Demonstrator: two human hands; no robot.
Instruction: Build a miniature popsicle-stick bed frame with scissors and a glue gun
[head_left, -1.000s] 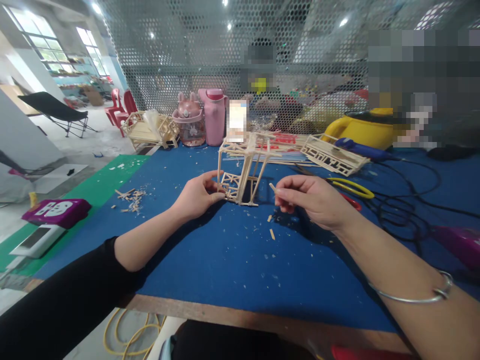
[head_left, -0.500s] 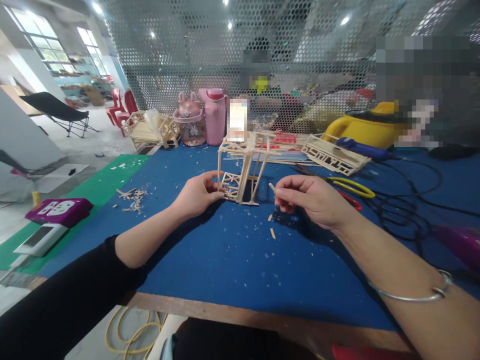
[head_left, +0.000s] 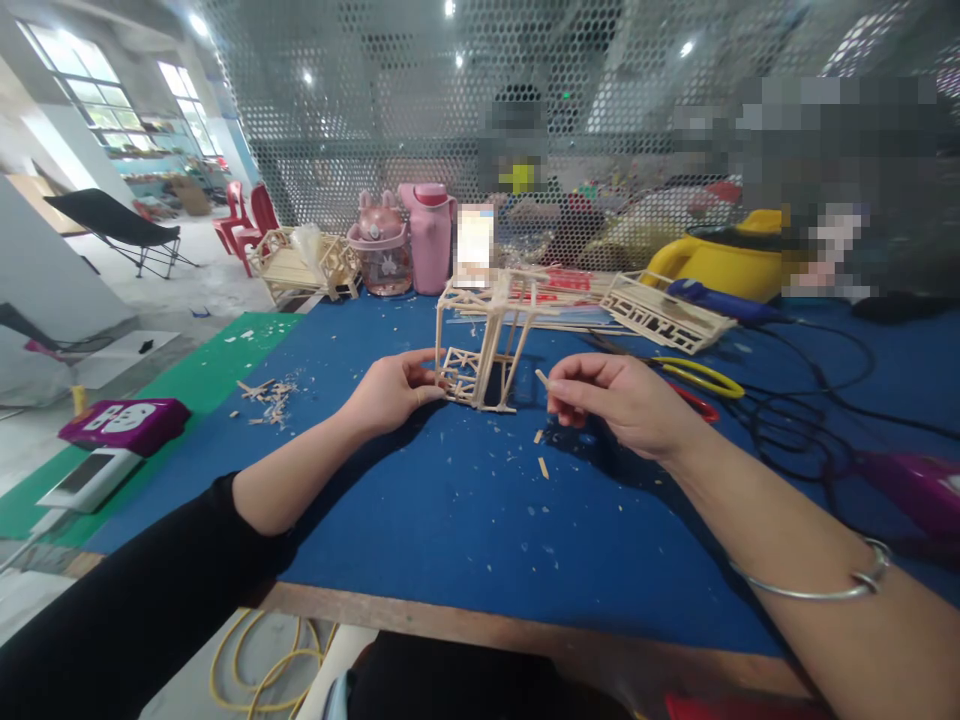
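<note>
A blue tabletop point(head_left: 450, 530) spreads beneath an open frame of pale wooden sticks point(head_left: 491, 340), which stands upright on it. Behind the frame, to its left, is a pink flask point(head_left: 430, 245). At the frame's left side, the left hand point(head_left: 394, 393) grasps its lower edge between thumb and fingers. To the frame's right, apart from it, the right hand point(head_left: 619, 400) pinches a short wooden strip point(head_left: 541, 377). Two tiny wood chips point(head_left: 543, 467) lie in front of the frame, slightly right.
</note>
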